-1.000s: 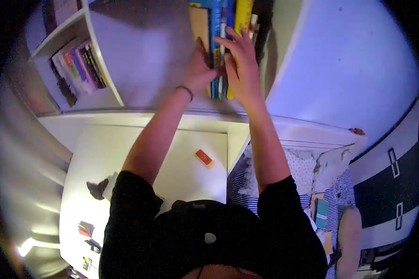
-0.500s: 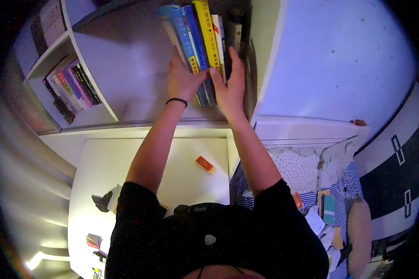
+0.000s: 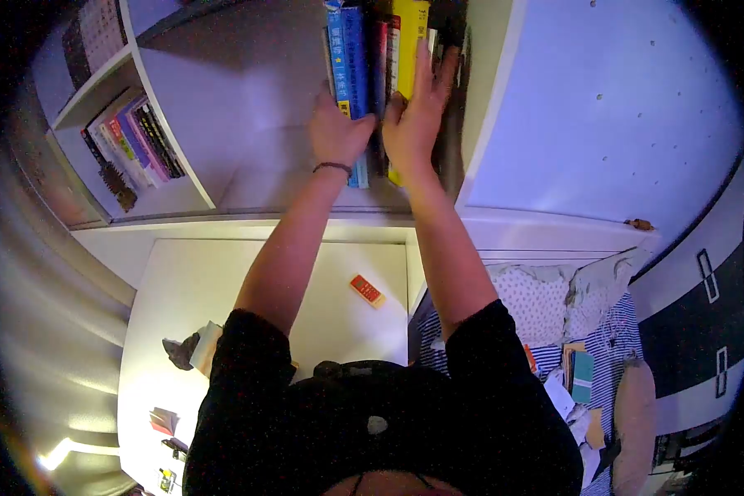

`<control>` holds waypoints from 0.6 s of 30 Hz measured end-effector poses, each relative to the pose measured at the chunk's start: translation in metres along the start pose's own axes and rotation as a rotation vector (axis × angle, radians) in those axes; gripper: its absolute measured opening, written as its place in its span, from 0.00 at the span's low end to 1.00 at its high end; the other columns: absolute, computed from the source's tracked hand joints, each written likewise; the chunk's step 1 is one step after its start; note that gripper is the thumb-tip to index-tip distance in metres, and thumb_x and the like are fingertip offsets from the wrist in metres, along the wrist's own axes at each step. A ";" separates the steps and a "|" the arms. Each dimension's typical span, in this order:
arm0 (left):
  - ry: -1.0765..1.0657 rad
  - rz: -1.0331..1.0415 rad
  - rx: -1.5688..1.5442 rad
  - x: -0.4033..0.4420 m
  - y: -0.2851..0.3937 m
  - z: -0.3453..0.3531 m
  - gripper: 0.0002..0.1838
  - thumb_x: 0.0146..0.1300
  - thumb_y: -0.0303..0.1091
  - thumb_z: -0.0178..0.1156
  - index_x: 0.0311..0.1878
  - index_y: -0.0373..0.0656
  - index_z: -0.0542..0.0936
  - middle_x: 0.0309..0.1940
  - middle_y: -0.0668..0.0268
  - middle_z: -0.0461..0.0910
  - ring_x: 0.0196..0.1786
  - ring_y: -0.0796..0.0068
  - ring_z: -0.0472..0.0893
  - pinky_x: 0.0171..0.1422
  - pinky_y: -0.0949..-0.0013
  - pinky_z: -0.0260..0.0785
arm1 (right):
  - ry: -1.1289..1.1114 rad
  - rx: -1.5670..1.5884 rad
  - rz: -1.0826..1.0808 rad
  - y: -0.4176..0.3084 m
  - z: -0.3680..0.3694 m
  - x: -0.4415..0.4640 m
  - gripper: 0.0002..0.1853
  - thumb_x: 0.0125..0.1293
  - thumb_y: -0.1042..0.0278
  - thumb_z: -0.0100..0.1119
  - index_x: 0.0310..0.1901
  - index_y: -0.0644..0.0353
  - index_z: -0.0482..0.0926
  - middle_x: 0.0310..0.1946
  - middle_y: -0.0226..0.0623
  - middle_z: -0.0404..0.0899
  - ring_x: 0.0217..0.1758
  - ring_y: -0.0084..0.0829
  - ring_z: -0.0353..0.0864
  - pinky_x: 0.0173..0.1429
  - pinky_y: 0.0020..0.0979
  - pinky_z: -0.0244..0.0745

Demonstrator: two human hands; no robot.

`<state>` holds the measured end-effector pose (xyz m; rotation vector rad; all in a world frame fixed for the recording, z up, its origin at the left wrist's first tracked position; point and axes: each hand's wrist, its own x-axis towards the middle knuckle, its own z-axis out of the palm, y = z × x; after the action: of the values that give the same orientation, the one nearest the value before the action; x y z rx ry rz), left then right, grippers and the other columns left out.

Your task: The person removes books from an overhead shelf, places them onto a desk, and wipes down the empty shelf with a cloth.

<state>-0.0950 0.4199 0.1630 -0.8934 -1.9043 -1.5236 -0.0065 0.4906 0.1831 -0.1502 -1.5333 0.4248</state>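
Note:
Two upright blue books (image 3: pixel 355 62) stand in the shelf, with a thin pale edge at their left. My left hand (image 3: pixel 339 132), with a dark band at its wrist, grips their lower part, fingers on the left side and thumb across the spines. Right of a dark gap are a dark red book (image 3: pixel 380 58) and a thick yellow book (image 3: pixel 409 37). My right hand (image 3: pixel 413 132) holds the yellow book low down, its thumb by the spine and its fingers reaching up the right side. Thinner books behind those fingers are partly hidden.
A side panel (image 3: pixel 489 107) bounds the shelf on the right. More books (image 3: pixel 136 140) fill a left compartment, beside a dark spiky object (image 3: pixel 117 186). Below, a red remote-like object (image 3: pixel 367 291) lies on the white desk (image 3: pixel 223 273). A bed (image 3: pixel 529 306) holds papers and books.
The blue books have gone from leaning to nearly upright. A gap has opened between them and the yellow book, which has shifted right with my right hand.

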 end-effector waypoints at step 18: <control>0.211 0.125 -0.240 -0.051 0.010 -0.110 0.26 0.43 0.31 0.70 0.46 0.41 0.69 0.29 0.55 0.78 0.32 0.64 0.80 0.38 0.65 0.71 | -0.118 -0.171 0.005 -0.003 0.003 0.001 0.46 0.42 0.83 0.64 0.65 0.38 0.58 0.67 0.50 0.49 0.70 0.51 0.48 0.69 0.39 0.53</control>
<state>-0.0544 0.3057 0.1549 -0.8951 -1.5126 -1.7203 -0.0084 0.4877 0.1857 -0.2659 -1.6858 0.3103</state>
